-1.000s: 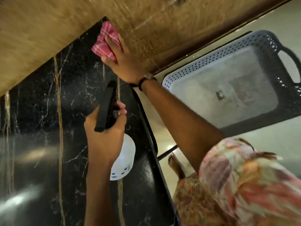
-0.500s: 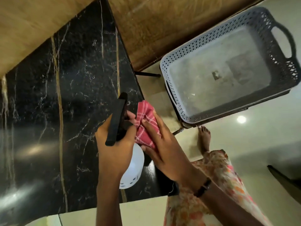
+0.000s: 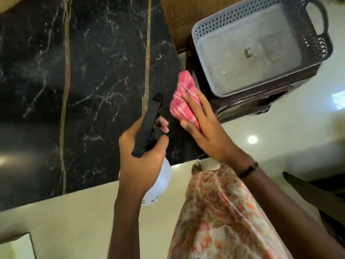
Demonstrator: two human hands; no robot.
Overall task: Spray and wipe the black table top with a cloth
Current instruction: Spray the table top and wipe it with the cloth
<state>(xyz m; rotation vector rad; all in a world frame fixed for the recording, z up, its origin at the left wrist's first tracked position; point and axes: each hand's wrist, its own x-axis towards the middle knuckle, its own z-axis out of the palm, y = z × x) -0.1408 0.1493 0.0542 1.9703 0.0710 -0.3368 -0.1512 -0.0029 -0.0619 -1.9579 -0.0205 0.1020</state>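
Note:
The black table top (image 3: 89, 75) has white veins and two gold stripes and fills the upper left. My right hand (image 3: 207, 131) presses a folded pink checked cloth (image 3: 183, 97) flat on the table's near right corner. Just left of it, my left hand (image 3: 143, 156) grips a spray bottle (image 3: 158, 182) with a white body and a black trigger head (image 3: 148, 126), held over the near edge. The bottle's body is mostly hidden behind my hand.
A grey perforated plastic basket (image 3: 315, 40) sits on a dark stool (image 3: 242, 105) to the right of the table. A brown wooden wall panel (image 3: 179, 17) runs behind. Glossy pale floor (image 3: 74, 217) lies below, with my floral dress (image 3: 220, 217) over it.
My right hand dragged the cloth from the table's far corner back to the near right corner. The view has shifted towards the near edge, and the spray bottle stayed in my left hand.

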